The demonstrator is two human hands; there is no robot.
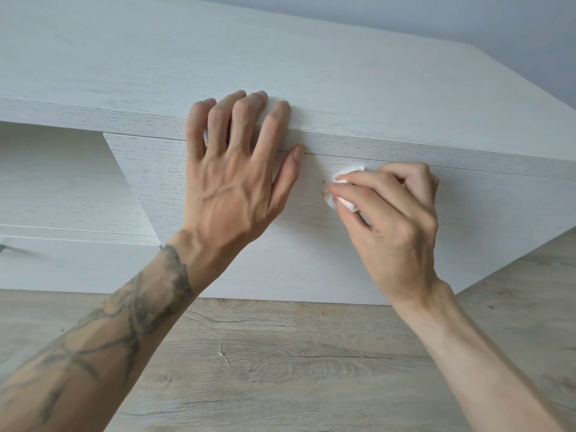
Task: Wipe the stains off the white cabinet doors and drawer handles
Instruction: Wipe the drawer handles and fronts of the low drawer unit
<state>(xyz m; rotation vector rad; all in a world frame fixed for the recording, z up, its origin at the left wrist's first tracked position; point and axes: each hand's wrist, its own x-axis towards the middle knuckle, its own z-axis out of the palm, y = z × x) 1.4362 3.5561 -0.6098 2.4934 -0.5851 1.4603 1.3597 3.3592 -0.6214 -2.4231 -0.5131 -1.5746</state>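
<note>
A low white wood-grain cabinet (311,73) fills the upper view. Its door front (296,244) faces me below the top's edge. My left hand (230,176) rests flat on that front, fingers spread and reaching over the top edge, thumb on the seam. My right hand (392,213) pinches a small white pad (341,190) and presses it against the door just below the seam. Small brown stain specks (324,187) show on the door at the pad's left edge. Something white peeks out under my left fingers; I cannot tell what it is.
To the left the cabinet has a recessed section (62,176) with a drawer front (62,263) below it. Grey-brown wood-plank floor (280,363) lies in front. A pale wall (467,17) stands behind the cabinet at the top right.
</note>
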